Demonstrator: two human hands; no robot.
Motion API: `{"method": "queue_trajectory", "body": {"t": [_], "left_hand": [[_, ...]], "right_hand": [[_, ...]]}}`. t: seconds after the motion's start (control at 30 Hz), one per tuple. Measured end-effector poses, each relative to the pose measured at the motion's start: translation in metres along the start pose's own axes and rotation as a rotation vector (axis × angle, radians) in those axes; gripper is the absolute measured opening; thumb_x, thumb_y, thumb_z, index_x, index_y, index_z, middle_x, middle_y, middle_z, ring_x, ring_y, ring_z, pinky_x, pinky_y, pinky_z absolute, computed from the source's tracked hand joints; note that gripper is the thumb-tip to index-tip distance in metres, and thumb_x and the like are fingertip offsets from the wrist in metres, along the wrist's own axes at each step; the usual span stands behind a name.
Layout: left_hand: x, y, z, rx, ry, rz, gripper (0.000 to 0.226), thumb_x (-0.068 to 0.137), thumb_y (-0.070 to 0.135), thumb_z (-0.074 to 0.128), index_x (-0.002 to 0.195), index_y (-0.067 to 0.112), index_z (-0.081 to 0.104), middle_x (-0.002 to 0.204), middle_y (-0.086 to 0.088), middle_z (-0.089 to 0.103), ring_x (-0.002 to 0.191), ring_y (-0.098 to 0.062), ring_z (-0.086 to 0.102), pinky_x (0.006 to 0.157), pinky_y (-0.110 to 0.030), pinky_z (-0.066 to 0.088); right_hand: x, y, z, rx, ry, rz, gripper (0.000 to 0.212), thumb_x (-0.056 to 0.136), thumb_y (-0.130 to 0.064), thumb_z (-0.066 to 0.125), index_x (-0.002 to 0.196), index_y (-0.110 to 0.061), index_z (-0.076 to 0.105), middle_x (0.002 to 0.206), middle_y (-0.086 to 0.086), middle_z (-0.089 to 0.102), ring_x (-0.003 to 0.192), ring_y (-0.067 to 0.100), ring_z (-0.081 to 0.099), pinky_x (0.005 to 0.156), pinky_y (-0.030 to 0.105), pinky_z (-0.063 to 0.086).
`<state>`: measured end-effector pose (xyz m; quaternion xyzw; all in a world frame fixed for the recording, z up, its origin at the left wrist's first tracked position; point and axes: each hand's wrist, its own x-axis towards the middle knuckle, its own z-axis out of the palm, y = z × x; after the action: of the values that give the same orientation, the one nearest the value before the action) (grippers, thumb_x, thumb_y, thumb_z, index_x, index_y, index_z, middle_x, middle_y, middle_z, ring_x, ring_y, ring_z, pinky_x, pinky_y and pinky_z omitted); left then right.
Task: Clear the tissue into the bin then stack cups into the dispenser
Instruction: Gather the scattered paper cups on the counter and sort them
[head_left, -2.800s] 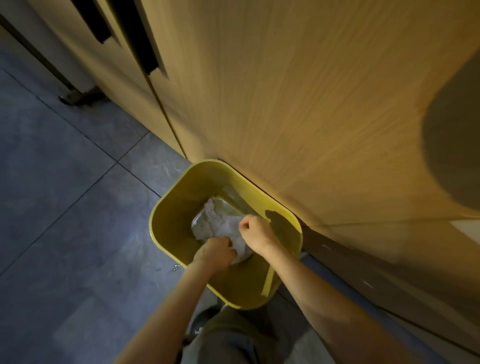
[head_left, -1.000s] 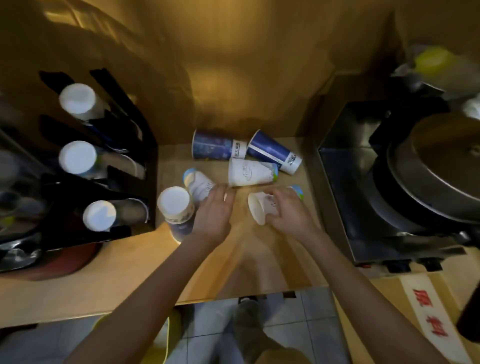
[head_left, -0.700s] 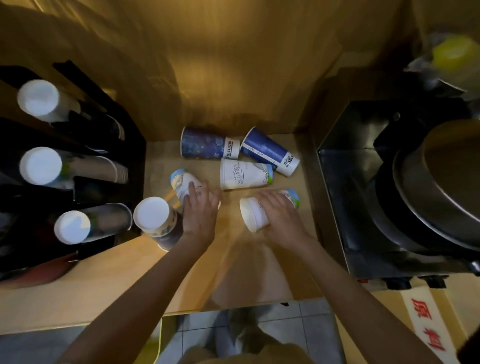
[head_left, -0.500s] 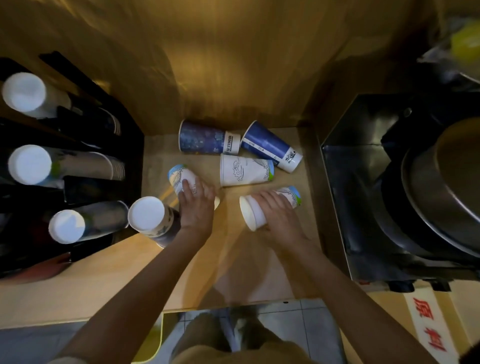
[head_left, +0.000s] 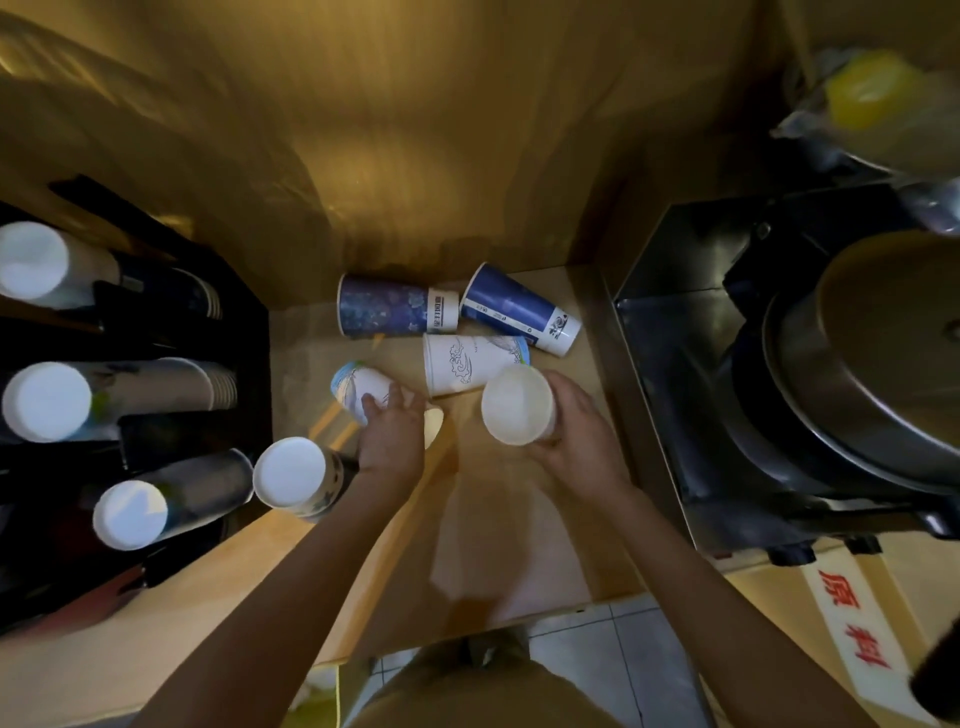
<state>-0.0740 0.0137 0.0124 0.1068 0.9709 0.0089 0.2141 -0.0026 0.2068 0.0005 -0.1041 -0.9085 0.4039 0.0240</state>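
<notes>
- Nearest to us, two bare forearms reach forward over the wooden counter (head_left: 130, 639); both hands are in view.
- We count six loose paper cups on the counter or in hand: one standing inverted, one lifted, four lying on their sides.
- The inverted cup (head_left: 291, 473) stands base-up just beside the black cup dispenser (head_left: 249, 374), left of the left wrist.
- The left hand (head_left: 392, 441) rests palm-down on a white cup with blue print (head_left: 358, 392) lying on its side; the fingers are loosely curled over it and a little apart.
- The right hand (head_left: 576, 431) is wrapped around a white cup (head_left: 517, 405), gripping its wall from the right, with the open mouth facing us.
- Beyond the hands, a white line-drawn cup (head_left: 467, 361) lies on its side, just beside the held cup.
- Farthest back, two dark blue cups lie near the wall: one patterned (head_left: 389, 312), one plain (head_left: 519, 309).
- The dispenser at left shows three horizontal cup stacks, white bases toward us: top (head_left: 34, 267), middle (head_left: 47, 402), bottom (head_left: 130, 514).
- A steel machine (head_left: 779, 364) stands at right.
</notes>
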Motion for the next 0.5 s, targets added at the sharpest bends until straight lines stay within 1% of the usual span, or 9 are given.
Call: {"method": "queue_trajectory", "body": {"t": [0.07, 0.13, 0.17, 0.23, 0.3, 0.37, 0.4, 0.47, 0.5], "left_hand": [[-0.004, 0.001, -0.004, -0.021, 0.077, 0.032, 0.041, 0.090, 0.000, 0.039, 0.129, 0.012, 0.044, 0.135, -0.013, 0.044, 0.120, -0.036, 0.042, 0.083, -0.047, 0.050], [-0.007, 0.001, -0.007, -0.038, 0.148, 0.068, 0.035, 0.089, 0.002, 0.039, 0.120, 0.011, 0.052, 0.123, -0.012, 0.055, 0.108, -0.033, 0.054, 0.077, -0.042, 0.049], [-0.008, 0.002, -0.007, -0.044, 0.176, 0.077, 0.032, 0.089, 0.004, 0.040, 0.116, 0.011, 0.055, 0.119, -0.011, 0.059, 0.104, -0.033, 0.058, 0.075, -0.040, 0.049], [-0.011, 0.003, -0.010, -0.058, 0.214, 0.088, 0.027, 0.088, 0.006, 0.042, 0.108, 0.011, 0.059, 0.109, -0.012, 0.065, 0.097, -0.034, 0.062, 0.069, -0.036, 0.047], [-0.016, 0.004, -0.014, -0.058, 0.241, 0.099, 0.023, 0.087, 0.009, 0.045, 0.102, 0.011, 0.062, 0.099, -0.012, 0.067, 0.091, -0.034, 0.063, 0.062, -0.031, 0.041], [-0.022, 0.005, -0.022, -0.050, 0.276, 0.123, 0.019, 0.088, 0.014, 0.047, 0.096, 0.012, 0.064, 0.094, -0.012, 0.068, 0.088, -0.033, 0.063, 0.059, -0.028, 0.035], [-0.025, 0.005, -0.026, -0.048, 0.292, 0.138, 0.020, 0.089, 0.017, 0.047, 0.095, 0.013, 0.065, 0.092, -0.012, 0.069, 0.086, -0.033, 0.063, 0.059, -0.028, 0.034], [-0.028, 0.005, -0.034, -0.095, 0.322, 0.149, 0.023, 0.090, 0.021, 0.046, 0.097, 0.014, 0.066, 0.092, -0.012, 0.070, 0.085, -0.032, 0.064, 0.059, -0.029, 0.042], [-0.030, 0.005, -0.040, -0.152, 0.346, 0.135, 0.024, 0.090, 0.023, 0.048, 0.101, 0.015, 0.067, 0.093, -0.012, 0.071, 0.085, -0.032, 0.065, 0.063, -0.032, 0.048]], "right_hand": [[-0.005, -0.005, -0.006, 0.111, 0.086, 0.095, 0.081, 0.061, -0.023, 0.080, 0.130, -0.024, 0.039, 0.131, -0.001, 0.052, 0.119, 0.018, 0.048, 0.092, 0.028, 0.040], [-0.012, -0.008, -0.008, 0.215, 0.184, 0.222, 0.083, 0.060, -0.020, 0.082, 0.130, -0.021, 0.037, 0.125, 0.001, 0.054, 0.115, 0.019, 0.050, 0.088, 0.026, 0.038], [-0.017, -0.008, -0.007, 0.267, 0.225, 0.266, 0.083, 0.060, -0.019, 0.083, 0.129, -0.020, 0.037, 0.120, -0.001, 0.054, 0.112, 0.019, 0.051, 0.087, 0.027, 0.039], [-0.025, -0.007, -0.002, 0.333, 0.275, 0.299, 0.082, 0.059, -0.016, 0.084, 0.125, -0.023, 0.036, 0.111, -0.010, 0.050, 0.106, 0.014, 0.050, 0.086, 0.028, 0.042], [-0.031, -0.006, 0.002, 0.367, 0.297, 0.311, 0.081, 0.058, -0.015, 0.085, 0.120, -0.030, 0.035, 0.106, -0.017, 0.049, 0.102, 0.011, 0.048, 0.087, 0.029, 0.044], [-0.036, -0.005, 0.006, 0.379, 0.321, 0.325, 0.081, 0.058, -0.018, 0.085, 0.120, -0.030, 0.036, 0.108, -0.014, 0.049, 0.101, 0.010, 0.048, 0.088, 0.030, 0.044], [-0.038, -0.005, 0.007, 0.382, 0.328, 0.335, 0.081, 0.058, -0.020, 0.085, 0.121, -0.029, 0.035, 0.110, -0.012, 0.048, 0.101, 0.011, 0.048, 0.087, 0.030, 0.044], [-0.041, -0.005, 0.008, 0.385, 0.329, 0.353, 0.082, 0.059, -0.022, 0.085, 0.123, -0.027, 0.035, 0.112, -0.010, 0.047, 0.102, 0.011, 0.047, 0.086, 0.030, 0.043], [-0.042, -0.005, 0.007, 0.381, 0.326, 0.354, 0.082, 0.059, -0.023, 0.085, 0.123, -0.027, 0.034, 0.113, -0.010, 0.047, 0.103, 0.012, 0.047, 0.085, 0.030, 0.043]]}}
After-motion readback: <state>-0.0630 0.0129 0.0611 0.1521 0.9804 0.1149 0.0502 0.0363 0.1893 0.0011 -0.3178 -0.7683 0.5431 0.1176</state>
